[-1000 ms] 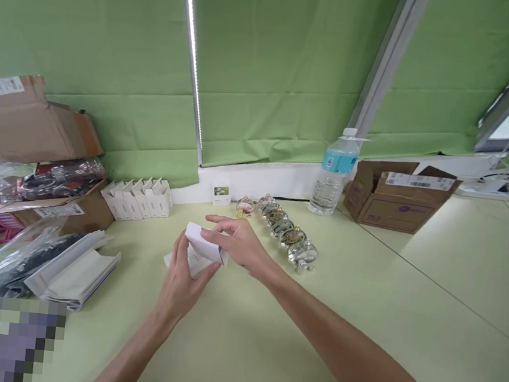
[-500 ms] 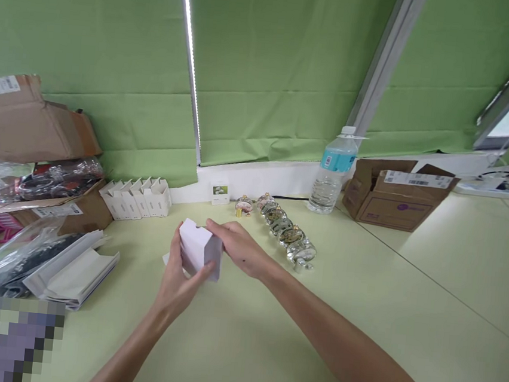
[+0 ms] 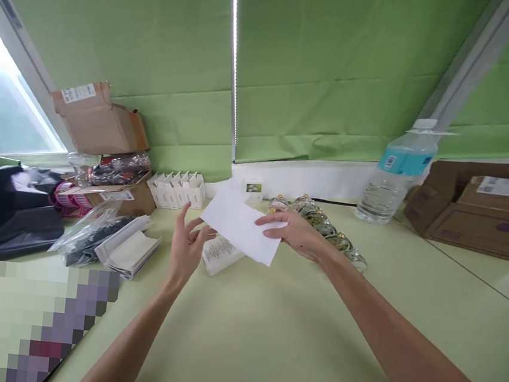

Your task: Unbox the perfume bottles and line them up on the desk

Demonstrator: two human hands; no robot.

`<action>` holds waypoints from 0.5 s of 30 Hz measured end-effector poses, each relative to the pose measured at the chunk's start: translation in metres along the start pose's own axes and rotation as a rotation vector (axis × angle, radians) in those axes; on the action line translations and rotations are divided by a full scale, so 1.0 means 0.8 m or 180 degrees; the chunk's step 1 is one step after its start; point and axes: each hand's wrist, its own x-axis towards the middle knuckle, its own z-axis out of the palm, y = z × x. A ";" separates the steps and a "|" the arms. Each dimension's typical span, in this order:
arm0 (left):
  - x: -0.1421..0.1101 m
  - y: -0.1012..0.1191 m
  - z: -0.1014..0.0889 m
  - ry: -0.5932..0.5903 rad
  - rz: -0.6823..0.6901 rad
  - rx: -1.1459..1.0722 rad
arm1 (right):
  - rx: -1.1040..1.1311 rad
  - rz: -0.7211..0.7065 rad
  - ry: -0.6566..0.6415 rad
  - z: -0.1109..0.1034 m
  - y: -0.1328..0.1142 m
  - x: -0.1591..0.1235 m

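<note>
My right hand (image 3: pixel 297 236) pinches a flat white carton blank (image 3: pixel 241 226) by its right edge and holds it tilted above the pale green table (image 3: pixel 267 336). My left hand (image 3: pixel 187 249) is just left of the blank, fingers spread and pointing up, its thumb at the blank's lower left corner. Under the blank a small white box with printed text (image 3: pixel 220 255) lies on the table. Behind my right hand runs a row of several glass ornaments with gold caps (image 3: pixel 323 224).
A row of small white open boxes (image 3: pixel 177 188) stands by the wall. At left are flat white cartons (image 3: pixel 129 250), plastic bags (image 3: pixel 84 231), open cardboard boxes (image 3: pixel 104 158) and a black bag (image 3: pixel 4 215). A water bottle (image 3: pixel 395 171) and a brown box (image 3: pixel 481 216) stand at right.
The view has swung left and closer. The white box held between both hands now shows as a flat sheet in my right hand, and my left hand has let go and spread its fingers.
</note>
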 end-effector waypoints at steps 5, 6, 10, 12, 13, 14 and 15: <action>-0.015 -0.004 0.011 0.0053 0.1030 0.0823 | -0.0045 0.0042 0.0376 0.023 0.017 0.009; -0.017 -0.005 0.012 -0.0014 0.1188 0.1029 | -0.0057 -0.0011 0.0391 0.027 0.019 0.010; -0.015 -0.011 0.011 -0.0430 0.1514 0.1572 | 0.0212 -0.0166 0.0400 0.036 0.017 0.008; -0.014 -0.012 0.010 -0.0702 0.1531 0.1582 | 0.0178 -0.0205 0.0435 0.038 0.016 0.006; -0.014 -0.012 0.011 -0.0819 0.1522 0.1580 | 0.0151 -0.0214 0.0427 0.038 0.016 0.005; -0.015 -0.011 0.012 -0.0904 0.1502 0.1569 | 0.0135 -0.0211 0.0418 0.038 0.015 0.004; -0.017 -0.009 0.013 -0.0962 0.1471 0.1534 | 0.0128 -0.0194 0.0403 0.038 0.015 0.004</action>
